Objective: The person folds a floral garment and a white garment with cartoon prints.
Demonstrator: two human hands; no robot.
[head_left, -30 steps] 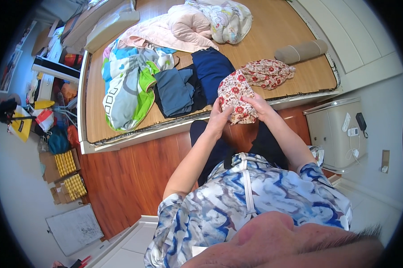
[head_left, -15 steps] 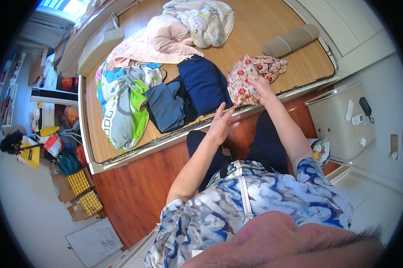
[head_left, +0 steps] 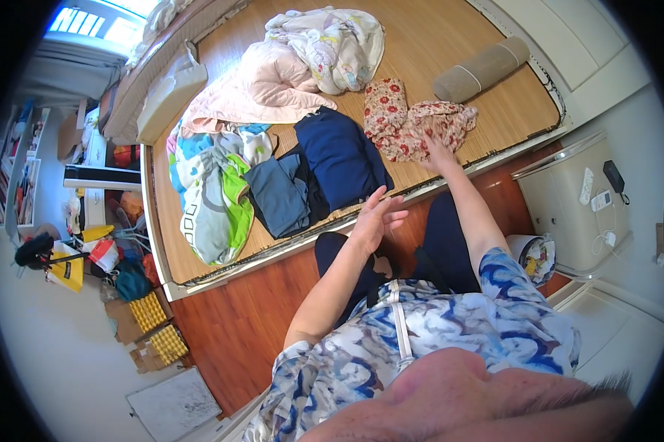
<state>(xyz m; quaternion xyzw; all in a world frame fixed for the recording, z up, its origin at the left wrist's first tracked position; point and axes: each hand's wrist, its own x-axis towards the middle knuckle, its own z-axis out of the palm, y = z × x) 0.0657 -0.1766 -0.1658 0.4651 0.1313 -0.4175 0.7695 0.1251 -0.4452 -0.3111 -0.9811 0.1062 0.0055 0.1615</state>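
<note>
Right hand (head_left: 441,157), grip unclear, touches floral cloth (head_left: 398,132), its folded part's long axis pointing forward.

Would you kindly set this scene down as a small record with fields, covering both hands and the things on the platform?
Left hand: open, empty, nearest the navy cloth
Right hand: at the near edge of the floral cloth; grip unclear
Floral cloth: bunched on the right, flatter on the left
Left of navy cloth: grey cloth, then green-white cover
Farther back: pink quilt, white quilt
Far right: brown roll
</note>
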